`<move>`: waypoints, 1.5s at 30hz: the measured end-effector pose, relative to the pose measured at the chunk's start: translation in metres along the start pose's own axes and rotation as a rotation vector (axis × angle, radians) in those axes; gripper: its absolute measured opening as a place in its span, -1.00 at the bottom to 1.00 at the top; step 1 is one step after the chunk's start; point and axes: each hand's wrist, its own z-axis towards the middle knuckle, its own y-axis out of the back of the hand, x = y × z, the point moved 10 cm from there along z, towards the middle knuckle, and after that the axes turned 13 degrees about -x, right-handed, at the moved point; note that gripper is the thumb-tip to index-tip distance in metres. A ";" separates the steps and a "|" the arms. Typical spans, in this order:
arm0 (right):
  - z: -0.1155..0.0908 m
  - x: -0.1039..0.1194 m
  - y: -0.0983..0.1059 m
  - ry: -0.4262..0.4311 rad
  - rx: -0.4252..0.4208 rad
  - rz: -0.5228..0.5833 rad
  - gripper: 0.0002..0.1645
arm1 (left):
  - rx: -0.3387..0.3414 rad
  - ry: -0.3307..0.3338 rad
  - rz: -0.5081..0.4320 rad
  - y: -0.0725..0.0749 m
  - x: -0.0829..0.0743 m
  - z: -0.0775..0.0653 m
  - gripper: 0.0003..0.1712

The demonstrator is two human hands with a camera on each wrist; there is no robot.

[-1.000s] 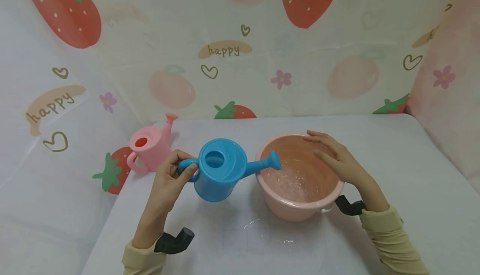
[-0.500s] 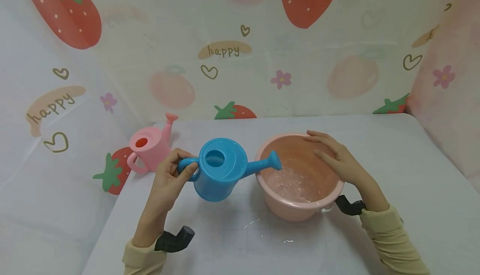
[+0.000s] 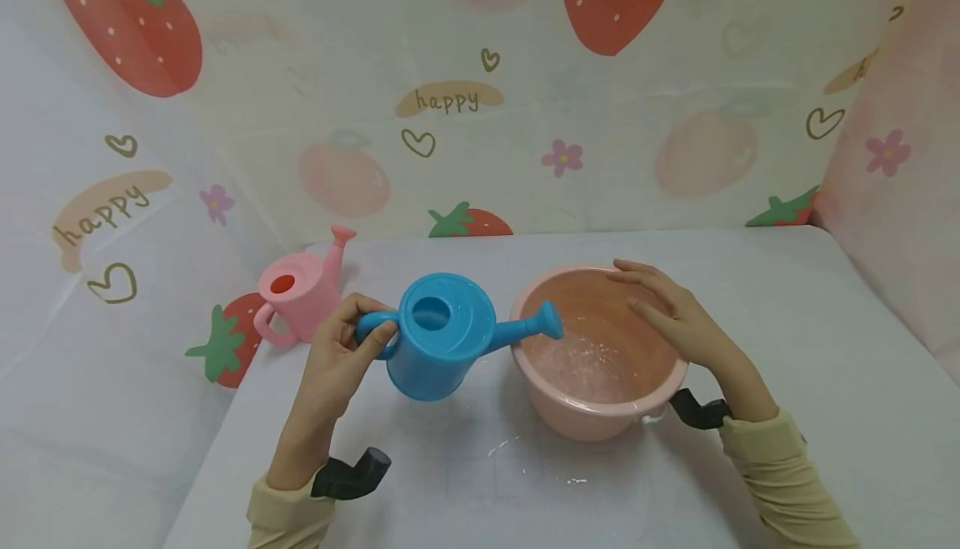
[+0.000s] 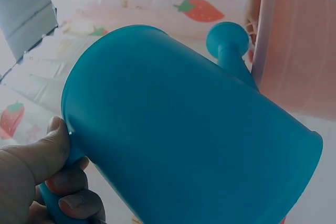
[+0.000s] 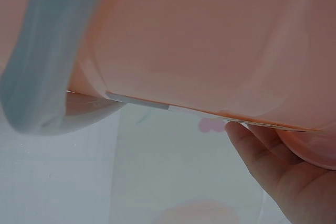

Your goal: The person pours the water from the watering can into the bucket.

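My left hand (image 3: 337, 357) grips the back handle of a blue watering can (image 3: 438, 341), thumb over the top. The can is raised off the table and tilted to the right, its spout head (image 3: 550, 321) over the left rim of a pink bucket (image 3: 555, 407). Rippled water (image 3: 592, 361) lies in the bucket. At the bucket's far right rim my right hand (image 3: 686, 324) holds on, thumb inside and fingers along the outer wall. The right wrist view shows those fingers (image 5: 262, 156) against the wall. In the left wrist view the can's body hides most else.
A pink watering can (image 3: 300, 295) stands at the table's left edge, behind my left hand. Small water splashes (image 3: 576, 481) lie on the white tabletop (image 3: 465, 499) in front of the bucket. A strawberry-printed cloth (image 3: 480, 141) hangs behind and at both sides.
The blue watering can's back end has risen very slightly, tipping it a touch more, and my left hand has lifted with it. The right hand and the bucket stay in place.
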 end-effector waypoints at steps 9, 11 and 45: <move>0.001 0.000 0.001 0.005 -0.005 0.002 -0.52 | -0.015 -0.014 -0.020 -0.001 -0.003 0.002 -0.86; 0.001 0.000 0.001 0.004 -0.005 0.002 -0.51 | -0.021 -0.007 -0.016 -0.001 -0.003 0.003 -0.85; 0.000 0.005 0.001 0.008 -0.010 -0.006 -0.52 | -0.040 -0.003 0.008 -0.003 -0.006 0.006 -0.85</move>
